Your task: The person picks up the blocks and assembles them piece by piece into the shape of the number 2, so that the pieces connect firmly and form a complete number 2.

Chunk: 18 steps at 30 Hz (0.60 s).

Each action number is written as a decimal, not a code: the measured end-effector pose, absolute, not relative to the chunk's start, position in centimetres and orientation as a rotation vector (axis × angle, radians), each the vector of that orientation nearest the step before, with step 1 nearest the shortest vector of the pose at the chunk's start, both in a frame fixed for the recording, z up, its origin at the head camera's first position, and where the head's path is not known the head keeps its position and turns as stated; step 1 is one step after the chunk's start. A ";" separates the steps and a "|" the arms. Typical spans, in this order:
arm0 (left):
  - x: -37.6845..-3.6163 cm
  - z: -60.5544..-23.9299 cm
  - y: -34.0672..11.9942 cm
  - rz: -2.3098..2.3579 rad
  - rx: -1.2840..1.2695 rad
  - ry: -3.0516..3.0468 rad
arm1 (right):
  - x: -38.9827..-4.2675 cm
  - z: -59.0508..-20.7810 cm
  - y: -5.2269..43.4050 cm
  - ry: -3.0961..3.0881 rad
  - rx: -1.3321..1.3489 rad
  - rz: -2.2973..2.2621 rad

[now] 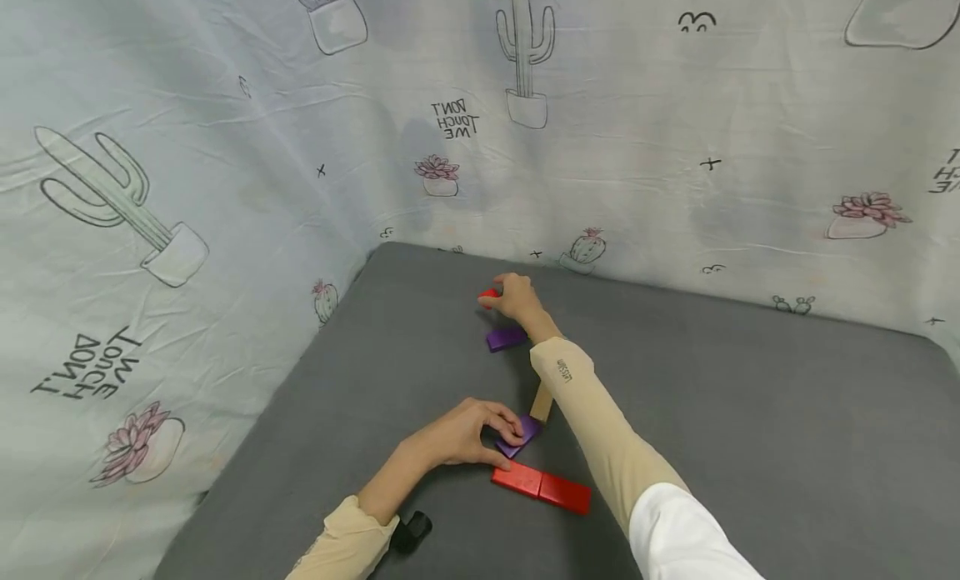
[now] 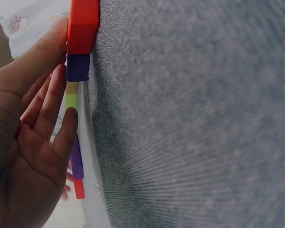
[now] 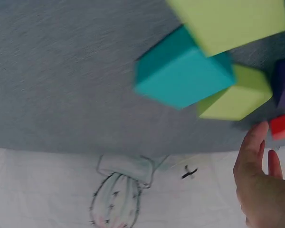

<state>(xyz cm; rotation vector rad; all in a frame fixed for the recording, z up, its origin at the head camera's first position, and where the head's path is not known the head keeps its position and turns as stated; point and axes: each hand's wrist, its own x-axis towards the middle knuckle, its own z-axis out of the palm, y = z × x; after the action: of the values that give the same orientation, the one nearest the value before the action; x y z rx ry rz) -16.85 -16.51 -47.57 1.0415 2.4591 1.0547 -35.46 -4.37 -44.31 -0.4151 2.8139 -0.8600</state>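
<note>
The person's left hand [image 1: 468, 434] rests low on the grey felt-covered table [image 1: 750, 413], its thumb and fingertips curled onto a small purple wooden block [image 1: 521, 434] that lies flat at the near middle of the surface. Touching the near edge of that block is a long red rectangular block [image 1: 542, 486], which appears as two red pieces laid end to end. In the left wrist view the fingers [image 2: 47, 102] lie along the edges of the red and purple pieces. A plain tan wooden block [image 1: 542, 401] sits just beyond the purple one, partly hidden by the right forearm in its beige sleeve [image 1: 600, 422]. The right hand [image 1: 513, 297] is stretched well away from the left, toward the far side of the table, with its fingers curled over a small red wooden block [image 1: 488, 296]; whether they fully clamp it cannot be told from the head view. Between that hand and the tan piece lies a second purple flat block [image 1: 506, 338], just beside the wrist. The right wrist view, blurred, shows a teal cube [image 3: 183, 69] and two lime-green blocks [image 3: 235, 97] close to the camera. A white cloth printed with cacti [image 1: 187, 188] walls the table on the far and left sides. A small black object [image 1: 411, 530] lies by the left sleeve.
</note>
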 end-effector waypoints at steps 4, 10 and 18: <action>-16.8 -47.7 -15.8 1.079 1.064 2.426 | -35.3 -45.2 -4.9 2.904 -0.396 -0.770; -17.0 -47.6 -15.3 1.091 1.079 2.421 | -35.9 -45.0 -4.1 2.982 -0.416 -0.781; -17.1 -47.6 -16.3 1.075 1.058 2.449 | -37.6 -42.9 -1.7 2.960 -0.536 -1.066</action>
<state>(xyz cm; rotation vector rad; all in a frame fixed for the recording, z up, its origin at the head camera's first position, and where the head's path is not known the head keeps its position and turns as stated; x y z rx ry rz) -17.07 -16.30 -47.65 1.0579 2.4487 1.0746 -37.63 -1.72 -42.87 -0.5362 2.9597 -1.0661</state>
